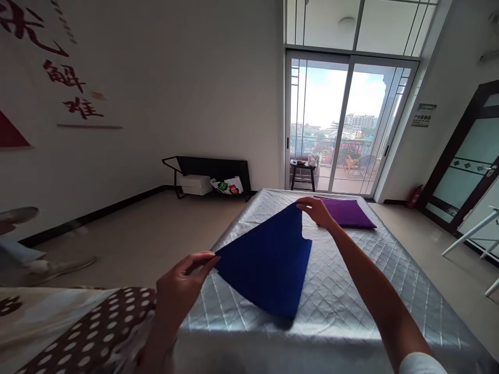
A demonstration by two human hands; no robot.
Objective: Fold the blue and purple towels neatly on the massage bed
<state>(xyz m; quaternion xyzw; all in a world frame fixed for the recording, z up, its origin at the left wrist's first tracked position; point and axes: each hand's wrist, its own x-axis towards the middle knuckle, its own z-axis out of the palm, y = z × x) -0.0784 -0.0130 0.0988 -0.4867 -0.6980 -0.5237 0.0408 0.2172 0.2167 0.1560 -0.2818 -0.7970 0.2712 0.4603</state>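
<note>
A dark blue piece of cloth (268, 254) is stretched between my two hands above a silver quilted bed surface (343, 291). My left hand (183, 278) pinches its near left corner between thumb and fingers. Farther off, my right hand (314, 209) pinches the upper corner. The cloth's top edge runs taut between them, while its lower part hangs down towards the quilted cover. A flat, folded purple cloth (346, 212) lies at the far right of the bed, just beyond my right hand.
Brown polka-dot fabric (93, 327) lies at the lower left. A person's shoe (66, 270) shows on the floor at left. By the wall, a black rack (210, 166) holds a white box (195, 184) and a bag (227, 186). White metal legs (471, 234) stand at right.
</note>
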